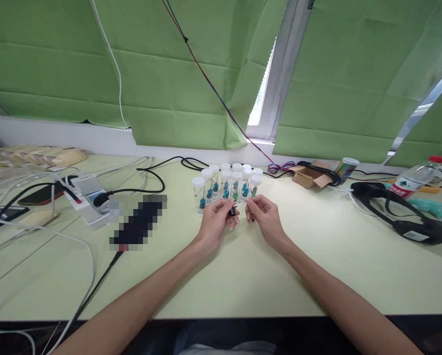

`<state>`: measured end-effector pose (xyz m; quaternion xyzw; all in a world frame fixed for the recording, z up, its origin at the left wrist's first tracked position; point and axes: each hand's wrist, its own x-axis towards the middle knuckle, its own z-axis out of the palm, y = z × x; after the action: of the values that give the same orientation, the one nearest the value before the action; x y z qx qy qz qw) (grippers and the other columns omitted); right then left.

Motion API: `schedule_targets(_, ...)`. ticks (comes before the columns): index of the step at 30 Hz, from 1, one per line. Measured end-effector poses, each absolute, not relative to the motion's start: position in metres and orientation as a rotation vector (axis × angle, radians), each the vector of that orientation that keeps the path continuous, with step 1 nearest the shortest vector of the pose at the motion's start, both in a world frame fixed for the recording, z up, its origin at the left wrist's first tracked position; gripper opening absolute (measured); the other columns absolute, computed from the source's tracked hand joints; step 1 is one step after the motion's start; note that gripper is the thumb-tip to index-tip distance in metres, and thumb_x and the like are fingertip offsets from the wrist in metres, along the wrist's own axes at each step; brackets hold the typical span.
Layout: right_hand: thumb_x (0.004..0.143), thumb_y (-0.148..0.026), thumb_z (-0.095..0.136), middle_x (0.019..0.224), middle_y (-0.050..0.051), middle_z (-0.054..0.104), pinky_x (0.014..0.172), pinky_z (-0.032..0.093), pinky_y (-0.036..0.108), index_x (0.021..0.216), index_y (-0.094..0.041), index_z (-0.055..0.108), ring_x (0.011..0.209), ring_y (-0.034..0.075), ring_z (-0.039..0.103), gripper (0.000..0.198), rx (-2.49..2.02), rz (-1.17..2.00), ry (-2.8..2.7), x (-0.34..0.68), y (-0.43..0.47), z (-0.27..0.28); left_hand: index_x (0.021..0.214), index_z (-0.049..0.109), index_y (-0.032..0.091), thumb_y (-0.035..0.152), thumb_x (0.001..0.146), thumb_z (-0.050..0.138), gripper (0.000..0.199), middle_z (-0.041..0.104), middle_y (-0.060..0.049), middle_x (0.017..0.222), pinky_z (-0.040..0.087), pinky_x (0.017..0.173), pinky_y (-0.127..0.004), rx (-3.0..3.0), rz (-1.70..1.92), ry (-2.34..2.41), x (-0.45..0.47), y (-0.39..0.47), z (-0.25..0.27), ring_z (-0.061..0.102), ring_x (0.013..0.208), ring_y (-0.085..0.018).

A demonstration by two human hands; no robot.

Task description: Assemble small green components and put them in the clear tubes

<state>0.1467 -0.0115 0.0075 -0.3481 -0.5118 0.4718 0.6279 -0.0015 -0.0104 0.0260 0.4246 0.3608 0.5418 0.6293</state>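
Above the table, in the middle of the head view, my left hand [218, 217] is closed on a small black cylinder, which looks like an electrolytic capacitor [232, 211]. Thin metal leads [239, 203] run from it towards the right. My right hand [262, 212] pinches the far end of these leads between thumb and forefinger. Just behind both hands stand several clear tubes [199, 196] with white caps, upright in a close group. Blue disc-shaped parts with wire leads show inside them, and one tube holds a green one [235, 196]. My fingers hide the lower part of some tubes.
On the left are a power strip [90, 199], tangled cables and a pixelated dark object [139, 222]. To the right lie an open cardboard box [310, 176], a can [347, 169], a red-capped bottle [415, 177] and a black strapped headset [409, 227]. Green blinds hang behind.
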Motion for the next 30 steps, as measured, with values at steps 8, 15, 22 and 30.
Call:
schedule_targets(8, 0.083, -0.044, 0.071, 0.06, -0.003, 0.057, 0.046, 0.04, 0.024, 0.074, -0.018, 0.061, 0.048, 0.01, 0.05, 0.029, -0.881, 1.058, -1.206, 0.1471, -0.0096, 0.0039, 0.07, 0.061, 0.014, 0.04, 0.074, 0.074, 0.03, 0.061, -0.003, 0.065, 0.038, 0.042, -0.022, 1.035, 1.258, 0.884, -0.0008, -0.0111, 0.0279, 0.056, 0.048, -0.011)
schedule_targets(15, 0.083, -0.044, 0.071, 0.052, -0.004, 0.053, 0.044, 0.038, 0.024, 0.071, -0.017, 0.061, 0.045, 0.01, 0.047, 0.031, -0.923, 1.082, -1.212, 0.1478, -0.0091, 0.0045, 0.069, 0.06, 0.014, 0.042, 0.075, 0.073, 0.032, 0.061, -0.003, 0.065, 0.04, 0.043, -0.023, 1.072, 1.263, 0.908, -0.0016, -0.0095, 0.0246, 0.057, 0.048, -0.011)
schedule_targets(22, 0.081, -0.044, 0.073, 0.05, -0.004, 0.053, 0.041, 0.036, 0.023, 0.068, -0.018, 0.058, 0.041, 0.009, 0.045, 0.033, -0.937, 1.127, -1.172, 0.1461, -0.0107, 0.0072, 0.068, 0.059, 0.014, 0.042, 0.075, 0.074, 0.032, 0.061, -0.003, 0.064, 0.04, 0.043, -0.023, 1.087, 1.263, 0.918, -0.0021, -0.0099, 0.0255, 0.056, 0.047, -0.011)
schedule_targets(30, 0.081, -0.045, 0.072, 0.053, -0.003, 0.054, 0.042, 0.037, 0.024, 0.071, -0.017, 0.061, 0.044, 0.01, 0.048, 0.032, -0.927, 1.139, -1.15, 0.1457, -0.0116, 0.0073, 0.068, 0.059, 0.014, 0.044, 0.074, 0.075, 0.034, 0.061, -0.003, 0.065, 0.04, 0.042, -0.023, 1.046, 1.276, 0.92, -0.001, -0.0096, 0.0245, 0.056, 0.047, -0.011)
